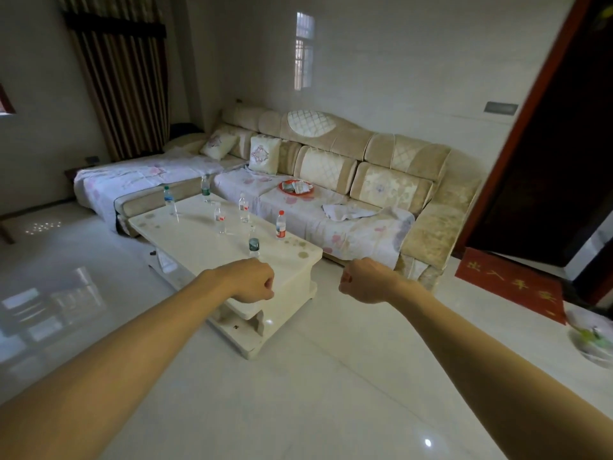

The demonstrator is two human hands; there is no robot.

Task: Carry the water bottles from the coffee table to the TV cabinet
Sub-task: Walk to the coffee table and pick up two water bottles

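Note:
Several clear plastic water bottles stand upright on the white coffee table (199,240). Nearest me is a dark-labelled bottle (254,244), and a red-capped, red-labelled bottle (281,224) stands to its right. Farther back are two clear bottles (219,220) (243,208), a green-labelled bottle (205,188) and a green-capped bottle (169,200) at the far end. My left hand (251,281) is a loose fist in front of the table's near end, empty. My right hand (363,280) is also curled shut and empty, over the floor right of the table. The TV cabinet is out of view.
A beige L-shaped sofa (365,180) runs behind and to the right of the table, with a red plate (297,187) on its seat. A red doormat (512,283) lies before a dark doorway at right. Glossy white tile floor (298,376) spreads in front of me.

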